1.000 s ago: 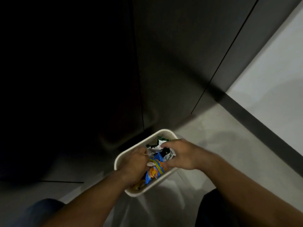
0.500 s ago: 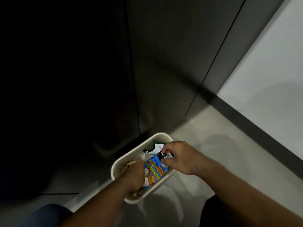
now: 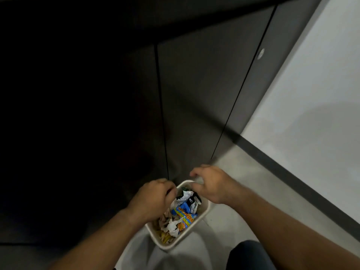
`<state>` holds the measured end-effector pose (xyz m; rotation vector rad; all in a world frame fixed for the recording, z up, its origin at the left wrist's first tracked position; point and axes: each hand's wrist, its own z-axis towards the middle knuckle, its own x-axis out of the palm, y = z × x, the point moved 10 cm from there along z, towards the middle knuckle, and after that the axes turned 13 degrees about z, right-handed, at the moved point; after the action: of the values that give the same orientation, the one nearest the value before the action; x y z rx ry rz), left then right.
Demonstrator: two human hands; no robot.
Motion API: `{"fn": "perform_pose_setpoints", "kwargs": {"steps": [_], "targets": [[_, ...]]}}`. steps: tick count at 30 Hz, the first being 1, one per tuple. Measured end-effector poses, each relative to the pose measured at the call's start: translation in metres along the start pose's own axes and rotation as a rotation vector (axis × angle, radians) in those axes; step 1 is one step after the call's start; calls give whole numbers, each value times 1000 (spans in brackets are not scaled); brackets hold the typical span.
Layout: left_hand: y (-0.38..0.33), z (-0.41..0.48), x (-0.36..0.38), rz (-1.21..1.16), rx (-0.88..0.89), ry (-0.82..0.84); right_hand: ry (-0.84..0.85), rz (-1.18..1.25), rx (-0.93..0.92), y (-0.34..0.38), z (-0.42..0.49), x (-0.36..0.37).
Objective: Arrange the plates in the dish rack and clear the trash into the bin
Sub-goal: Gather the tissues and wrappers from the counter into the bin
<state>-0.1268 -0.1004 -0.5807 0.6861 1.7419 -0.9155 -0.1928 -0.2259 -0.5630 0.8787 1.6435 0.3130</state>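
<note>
Looking down: a small cream bin point(image 3: 203, 213) on a grey floor point(image 3: 245, 193) holds the trash point(image 3: 185, 214), which is snack packets and crumpled paper. Both hands have just lifted out of it. The right hand point(image 3: 211, 185) hovers over the far rim, fingers loosely bent and empty. The left hand point(image 3: 153, 198) is curled; whether it holds anything cannot be told. The trash step looks finished.
</note>
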Motion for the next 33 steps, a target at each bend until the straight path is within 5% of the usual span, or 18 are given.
{"fn": "perform_pose_setpoints", "kwargs": {"steps": [7,15,22,33], "targets": [[-90,-53,-225,71,141,-180,-82,-4,-27,113,-68,-143],[-161,-108,-419,16,189,-202,-155,38,-95,221,-155,-302],[-162,-129,-485,-41,170,-266,-211,87,-147,272,-183,-362],[-97,-147,-520,-72,187,-360,-248,86,-182,350,-163,-356]]}}
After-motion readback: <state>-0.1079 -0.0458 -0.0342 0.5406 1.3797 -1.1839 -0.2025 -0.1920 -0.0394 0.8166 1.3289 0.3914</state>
